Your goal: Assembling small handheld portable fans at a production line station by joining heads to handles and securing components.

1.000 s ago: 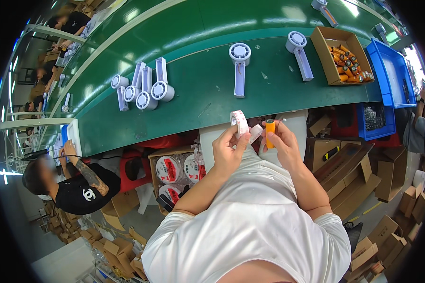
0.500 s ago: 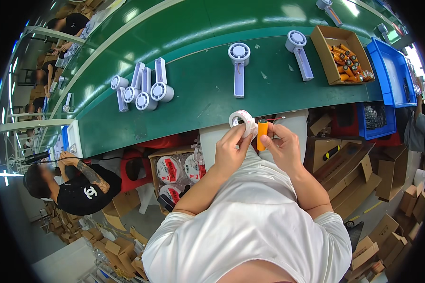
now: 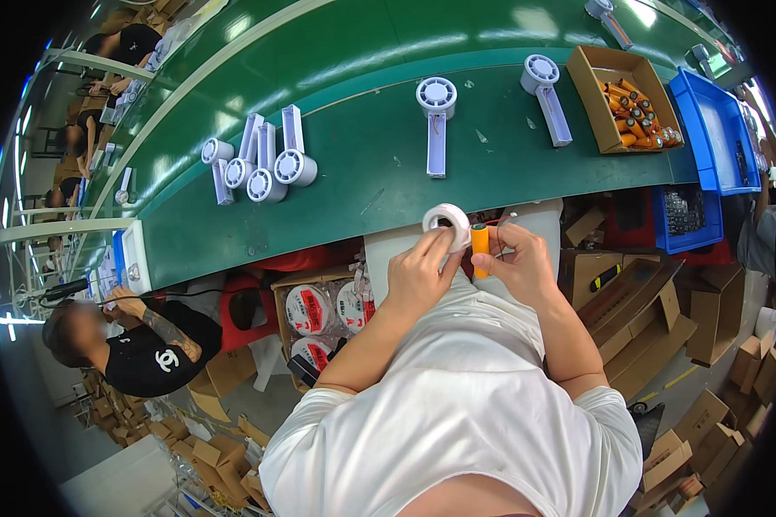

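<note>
Over my lap, just below the table edge, my left hand grips a roll of white tape by its lower side. Right beside it, my right hand pinches an orange battery cell that stands upright between thumb and fingers. A thin lead with a small white connector sticks out above the right fingers. The tape roll's edge is close against the cell; whether a strip joins them I cannot tell. Beyond the hands on the green table, a white handheld fan body lies with its long handle channel open.
Several fan bodies cluster at the left, another lies right of the middle. A cardboard box of orange cells and blue trays stand at the right. Tape rolls fill a box below. A person works at left.
The tape roll has turned in my left hand and shifted slightly right, nearer the cell. My right hand has moved slightly, still holding the cell. The person at left has shifted a little.
</note>
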`<act>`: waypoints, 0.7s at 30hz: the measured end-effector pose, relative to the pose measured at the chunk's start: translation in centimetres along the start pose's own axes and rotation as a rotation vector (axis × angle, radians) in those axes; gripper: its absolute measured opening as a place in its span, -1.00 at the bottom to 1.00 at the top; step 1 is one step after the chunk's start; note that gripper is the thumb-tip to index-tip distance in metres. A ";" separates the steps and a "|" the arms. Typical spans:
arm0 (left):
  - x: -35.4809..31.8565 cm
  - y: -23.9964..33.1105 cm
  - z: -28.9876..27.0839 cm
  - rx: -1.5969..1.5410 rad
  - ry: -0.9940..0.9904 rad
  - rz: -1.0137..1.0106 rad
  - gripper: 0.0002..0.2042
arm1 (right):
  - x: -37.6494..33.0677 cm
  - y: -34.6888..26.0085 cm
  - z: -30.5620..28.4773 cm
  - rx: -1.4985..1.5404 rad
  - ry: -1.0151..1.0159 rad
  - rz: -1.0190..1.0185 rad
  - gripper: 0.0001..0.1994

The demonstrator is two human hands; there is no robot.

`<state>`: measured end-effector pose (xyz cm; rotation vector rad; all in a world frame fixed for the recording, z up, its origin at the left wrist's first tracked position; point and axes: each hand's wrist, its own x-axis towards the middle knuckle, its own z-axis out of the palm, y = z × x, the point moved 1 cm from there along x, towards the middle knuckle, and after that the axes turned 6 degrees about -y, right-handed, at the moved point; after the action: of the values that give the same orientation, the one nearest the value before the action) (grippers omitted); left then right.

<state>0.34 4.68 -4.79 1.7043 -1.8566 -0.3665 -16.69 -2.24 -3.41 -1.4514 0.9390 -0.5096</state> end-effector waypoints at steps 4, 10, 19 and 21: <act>0.2 0.0 -0.9 0.016 -0.030 -0.107 -0.74 | -0.4 0.1 -0.6 -0.022 0.030 -0.102 -0.66; -0.4 0.3 -0.4 -0.054 -0.062 -0.018 -0.78 | 0.1 0.7 -1.7 0.184 0.084 -0.052 -0.60; -1.1 1.8 -0.6 -0.197 -0.200 0.116 -0.80 | 1.6 -0.8 -3.0 0.333 0.223 -0.142 -0.61; -1.1 1.9 -0.6 -0.209 -0.203 0.141 -0.81 | 1.8 -1.2 -3.0 0.375 0.253 -0.187 -0.61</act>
<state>-0.84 6.10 -3.45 1.4319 -1.9906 -0.6711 -17.76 -5.60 -2.22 -1.1538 0.8521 -0.9717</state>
